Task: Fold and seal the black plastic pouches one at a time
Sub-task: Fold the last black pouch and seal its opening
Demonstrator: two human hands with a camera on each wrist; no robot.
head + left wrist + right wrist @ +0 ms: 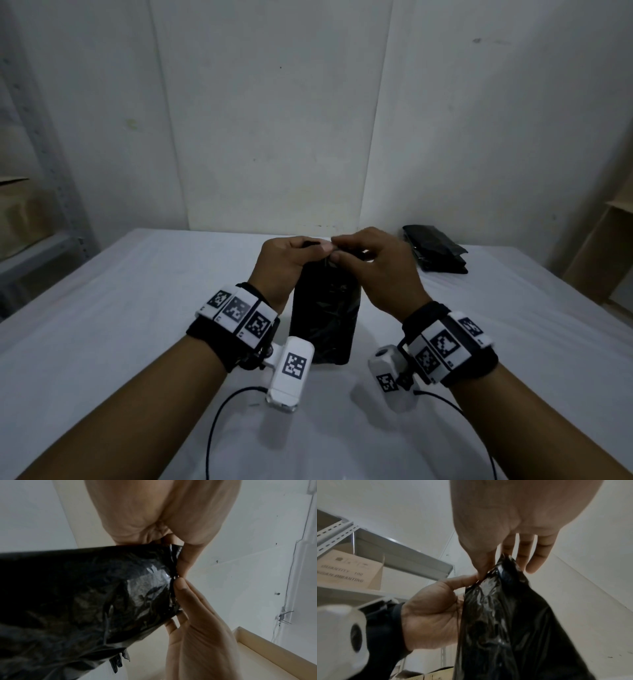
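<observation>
A crinkled black plastic pouch point(323, 318) stands upright on the white table point(137, 308), between my forearms. Both hands meet at its top edge. My left hand point(291, 258) pinches the top rim at the left, thumb against fingers. My right hand point(366, 260) pinches the same rim at the right. In the left wrist view the pouch point(85, 595) fills the left side, with the thumbs of both hands meeting at its top edge. In the right wrist view the pouch point(505, 615) narrows up into my right hand's pinch, and my left hand point(436, 608) grips it from the left.
A stack of flat black pouches point(435, 250) lies at the table's far right. A metal shelf with cardboard boxes point(349, 569) stands to the left. A wooden shelf point(603, 246) is at the right. White walls close the back. Cables trail from the wrist cameras over the near table.
</observation>
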